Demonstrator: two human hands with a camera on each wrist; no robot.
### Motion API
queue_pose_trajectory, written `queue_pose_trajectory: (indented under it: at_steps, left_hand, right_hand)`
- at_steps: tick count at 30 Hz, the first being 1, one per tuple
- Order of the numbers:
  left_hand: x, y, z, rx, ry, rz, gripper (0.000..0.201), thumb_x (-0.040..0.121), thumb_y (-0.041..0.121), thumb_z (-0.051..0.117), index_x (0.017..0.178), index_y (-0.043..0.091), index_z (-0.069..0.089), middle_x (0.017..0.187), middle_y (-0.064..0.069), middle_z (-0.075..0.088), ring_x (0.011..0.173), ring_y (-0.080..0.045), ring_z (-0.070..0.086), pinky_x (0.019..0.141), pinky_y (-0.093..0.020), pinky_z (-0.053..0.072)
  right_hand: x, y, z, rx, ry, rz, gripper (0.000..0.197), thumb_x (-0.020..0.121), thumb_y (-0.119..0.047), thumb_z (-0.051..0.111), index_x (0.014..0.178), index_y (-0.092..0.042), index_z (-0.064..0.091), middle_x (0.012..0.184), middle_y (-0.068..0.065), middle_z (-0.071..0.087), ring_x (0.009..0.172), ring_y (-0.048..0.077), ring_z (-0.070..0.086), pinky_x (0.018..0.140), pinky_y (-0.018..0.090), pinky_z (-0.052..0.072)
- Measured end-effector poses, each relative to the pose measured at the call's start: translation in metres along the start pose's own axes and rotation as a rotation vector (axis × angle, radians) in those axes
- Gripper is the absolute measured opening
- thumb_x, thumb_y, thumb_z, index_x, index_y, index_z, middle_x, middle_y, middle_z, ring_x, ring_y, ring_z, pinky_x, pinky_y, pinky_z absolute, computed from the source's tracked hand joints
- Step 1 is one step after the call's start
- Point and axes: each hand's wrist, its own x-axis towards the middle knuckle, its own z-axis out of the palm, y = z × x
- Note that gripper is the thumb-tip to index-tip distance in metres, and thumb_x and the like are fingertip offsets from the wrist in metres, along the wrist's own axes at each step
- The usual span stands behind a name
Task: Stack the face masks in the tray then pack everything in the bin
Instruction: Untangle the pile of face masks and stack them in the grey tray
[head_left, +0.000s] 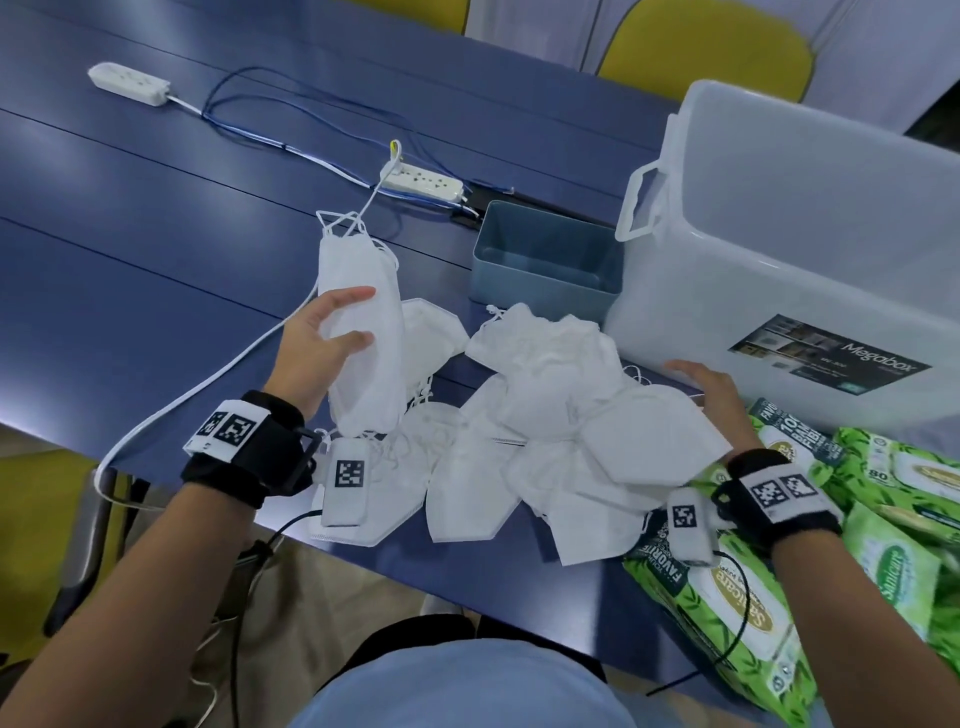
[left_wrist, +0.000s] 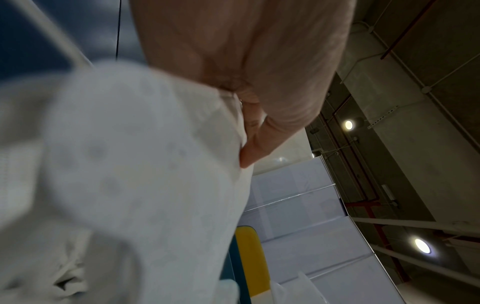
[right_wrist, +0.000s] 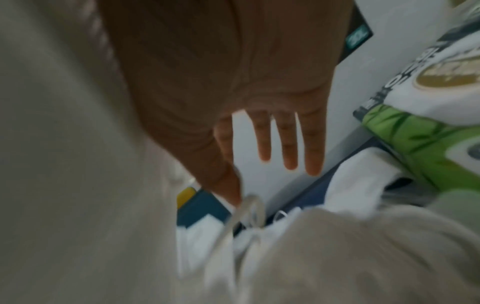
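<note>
the left hand (head_left: 322, 343) has its fingers (head_left: 353, 296) wrapped round a small bundle of face masks (head_left: 363, 332), lifted off the blue surface (head_left: 156, 234), seemingly to gather and square them before they go into the tray (head_left: 545, 254). the tray sits empty beyond the pile, right beside the bin (head_left: 779, 234), a short carry away. the right hand (head_left: 711, 395) lies flat with fingers (right_wrist: 288, 144) released and straight, resting at the edge of the loose masks (head_left: 545, 415), probably to pin them. their ear loops tangle and may drag neighbours along. green wipe packs (head_left: 727, 587) crowd the right wrist, and a power strip (head_left: 423, 182) with a white cable (head_left: 208, 384) lies behind the tray
</note>
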Motion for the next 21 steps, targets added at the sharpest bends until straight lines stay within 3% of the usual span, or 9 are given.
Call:
queue_pose_trajectory:
  at_steps: [2,4,5,8,11,14,16,18,21]
  left_hand:
    - [0.001,0.0,-0.003,0.002,0.002,-0.004,0.048,0.081,-0.005,0.06,0.1,0.039,0.069,0.125,0.001,0.06,0.119,-0.025,0.053,0.104,-0.045,0.043]
    - [0.002,0.0,-0.005,-0.005,0.006,-0.009,0.049,0.081,-0.005,0.06,0.098,0.039,0.07,0.124,0.001,0.06,0.118,-0.026,0.054,0.103,-0.046,0.043]
    - [0.003,0.001,-0.006,-0.008,0.007,-0.01,0.049,0.081,-0.005,0.06,0.098,0.039,0.07,0.124,0.001,0.061,0.118,-0.026,0.054,0.103,-0.046,0.043]
    - [0.003,0.0,-0.007,-0.008,0.011,-0.014,0.048,0.08,-0.005,0.061,0.098,0.039,0.07,0.121,0.004,0.062,0.12,-0.025,0.053,0.104,-0.047,0.043]
    - [0.003,0.0,-0.008,-0.003,0.015,-0.012,0.047,0.08,-0.004,0.061,0.099,0.038,0.07,0.12,0.007,0.062,0.121,-0.023,0.053,0.105,-0.047,0.042]
    - [0.002,0.0,-0.01,-0.004,0.031,-0.014,0.047,0.081,-0.005,0.061,0.099,0.037,0.07,0.12,0.008,0.062,0.121,-0.022,0.053,0.105,-0.046,0.042]
    - [0.001,0.0,-0.011,-0.009,0.039,-0.018,0.047,0.081,-0.006,0.06,0.099,0.037,0.07,0.122,0.004,0.062,0.121,-0.023,0.053,0.105,-0.046,0.042]
    - [-0.001,0.0,-0.013,-0.013,0.051,-0.023,0.047,0.081,-0.006,0.06,0.099,0.036,0.07,0.122,0.003,0.062,0.12,-0.024,0.054,0.103,-0.045,0.043]
    - [-0.005,0.0,-0.017,-0.016,0.079,-0.03,0.047,0.081,-0.007,0.059,0.1,0.035,0.069,0.121,0.003,0.062,0.118,-0.024,0.055,0.101,-0.042,0.046]
  right_hand:
    - [-0.006,-0.004,-0.008,0.088,-0.082,0.025,0.047,0.08,-0.002,0.07,0.115,-0.029,0.056,0.125,0.009,0.053,0.113,0.031,0.052,0.091,0.033,0.042]
    - [-0.012,-0.02,-0.017,0.279,-0.102,-0.067,0.064,0.077,0.019,0.058,0.106,-0.038,0.062,0.122,-0.004,0.059,0.116,0.025,0.052,0.093,0.033,0.045]
    - [-0.014,-0.032,-0.022,0.44,-0.096,-0.116,0.069,0.075,0.022,0.054,0.103,-0.04,0.065,0.121,-0.007,0.061,0.116,0.023,0.053,0.091,0.032,0.047]
    - [-0.016,-0.074,-0.022,0.716,-0.082,-0.189,0.047,0.071,0.004,0.054,0.1,-0.03,0.068,0.115,-0.002,0.064,0.107,0.019,0.058,0.084,0.028,0.048]
    - [-0.017,-0.102,0.012,0.356,-0.088,-0.253,0.035,0.074,-0.004,0.064,0.1,-0.027,0.063,0.106,-0.009,0.063,0.097,0.014,0.059,0.089,0.022,0.045]
    - [-0.019,-0.105,0.069,-0.115,-0.288,-0.368,0.038,0.074,-0.013,0.075,0.109,-0.024,0.063,0.114,0.0,0.057,0.107,0.021,0.053,0.098,0.022,0.037]
    - [-0.023,-0.102,0.106,-0.376,-0.487,-0.414,0.053,0.074,-0.027,0.076,0.123,-0.022,0.058,0.132,0.006,0.047,0.125,0.025,0.042,0.108,0.036,0.032]
    - [-0.028,-0.101,0.135,-0.633,-0.645,-0.474,0.081,0.072,-0.038,0.076,0.142,-0.025,0.038,0.154,0.008,0.022,0.143,0.024,0.016,0.117,0.04,0.016]
    - [-0.038,-0.11,0.164,-0.85,-0.725,-0.621,0.117,0.063,-0.05,0.08,0.151,-0.031,0.005,0.16,0.002,-0.013,0.146,0.027,-0.016,0.116,0.054,-0.006]
